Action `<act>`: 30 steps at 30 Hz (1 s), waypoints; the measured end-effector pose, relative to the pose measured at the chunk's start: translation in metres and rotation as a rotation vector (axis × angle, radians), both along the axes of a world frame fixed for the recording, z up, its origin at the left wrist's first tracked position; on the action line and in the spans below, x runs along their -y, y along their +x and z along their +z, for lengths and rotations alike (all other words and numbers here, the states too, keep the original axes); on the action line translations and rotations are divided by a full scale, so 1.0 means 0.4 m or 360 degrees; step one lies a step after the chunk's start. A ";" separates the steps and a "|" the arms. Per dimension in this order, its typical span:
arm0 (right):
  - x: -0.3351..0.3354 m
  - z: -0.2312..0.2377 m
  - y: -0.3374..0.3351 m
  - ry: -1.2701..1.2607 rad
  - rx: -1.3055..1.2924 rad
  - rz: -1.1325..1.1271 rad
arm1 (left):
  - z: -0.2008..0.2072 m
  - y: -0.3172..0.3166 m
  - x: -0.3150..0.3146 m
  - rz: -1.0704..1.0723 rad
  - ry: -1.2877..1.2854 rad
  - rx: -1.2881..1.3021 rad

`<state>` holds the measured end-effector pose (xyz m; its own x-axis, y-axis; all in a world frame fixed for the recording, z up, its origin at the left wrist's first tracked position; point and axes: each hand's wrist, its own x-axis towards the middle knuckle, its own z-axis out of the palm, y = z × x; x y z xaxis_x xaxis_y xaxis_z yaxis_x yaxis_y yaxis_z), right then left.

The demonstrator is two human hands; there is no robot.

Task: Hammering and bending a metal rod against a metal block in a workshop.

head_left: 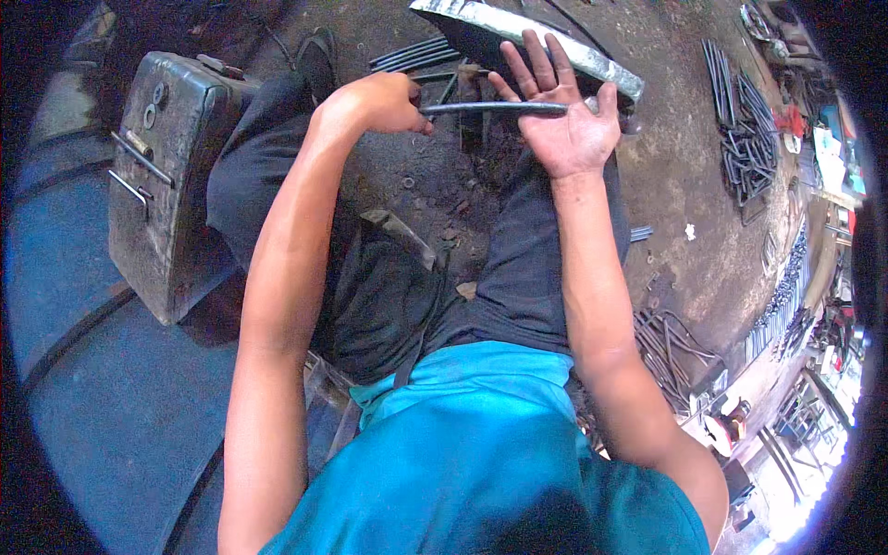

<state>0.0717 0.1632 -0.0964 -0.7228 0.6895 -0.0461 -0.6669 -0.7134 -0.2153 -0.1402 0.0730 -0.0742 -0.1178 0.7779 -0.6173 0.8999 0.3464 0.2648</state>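
Floor [671, 162], left grip [384, 102] holding 1 rod [495, 107]

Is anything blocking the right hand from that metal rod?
Nothing visible: the metal rod, gripped by the left hand, runs across to the open right hand, overlapping it in view; actual contact is unclear.

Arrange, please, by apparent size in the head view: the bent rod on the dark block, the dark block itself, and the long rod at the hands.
1. Dark block, clearly the largest.
2. Long rod, its left end hidden at the left hand.
3. Bent rod, the smallest.
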 end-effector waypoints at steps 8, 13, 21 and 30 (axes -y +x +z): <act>0.001 -0.011 0.005 -0.0034 0.0003 0.0026 | 0.026 0.007 0.003 0.0047 0.0061 0.0050; 0.002 -0.008 0.002 -0.0092 0.0026 0.0037 | 0.012 0.000 0.017 -0.0011 0.0172 0.0008; 0.002 -0.014 0.005 -0.0087 0.0035 0.0070 | 0.010 0.001 0.018 -0.0001 0.0077 -0.0076; -0.001 -0.019 0.008 -0.0056 0.0076 0.0049 | 0.012 -0.002 0.024 -0.0020 0.0212 0.0026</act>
<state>0.0751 0.1636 -0.1041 -0.7398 0.6646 -0.1052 -0.6342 -0.7410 -0.2207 -0.1410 0.0635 -0.0692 -0.0981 0.8543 -0.5104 0.8992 0.2958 0.3223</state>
